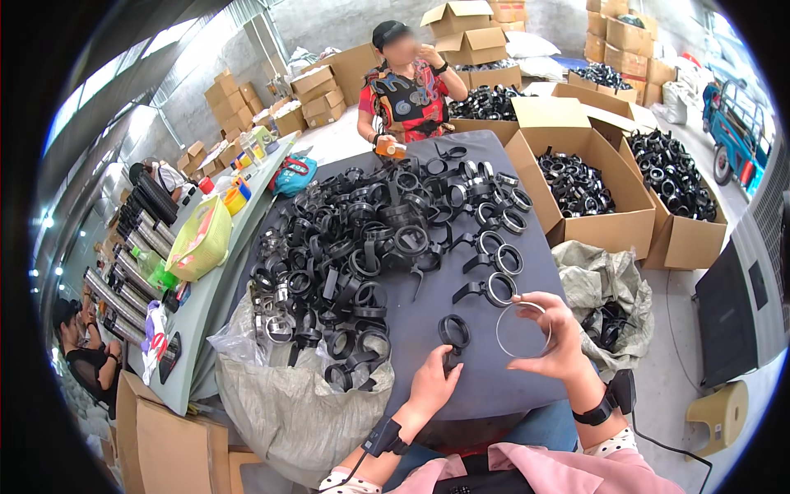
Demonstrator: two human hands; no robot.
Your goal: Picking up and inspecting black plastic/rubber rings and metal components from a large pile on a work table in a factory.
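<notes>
The left hand (432,380) has its grip closed on the handle of a black plastic ring holder with a round loop on top (453,333), and the loop stands up just above the fingers, over the dark grey bench (494,375). The right hand (558,336) pinches a thin shiny metal ring (523,329) by its edge with the thumb and fingertips, so its grip is shut on that ring, and the ring is held up in the air just to the right of the black loop. The two parts are near each other but look apart, though it is hard to be sure from here. Behind the hands lies a big messy pile of black plastic ring holders (362,239) that covers much of the bench. A few of them with silver rings already in them (498,276) lie in a row just past the right hand. A see-through plastic bag with more black parts (280,362) hangs at the left edge of the bench. On the right stand open brown cardboard boxes full of black rings (576,185). A person in a red and black top (407,90) stands at the far end of the bench.
</notes>
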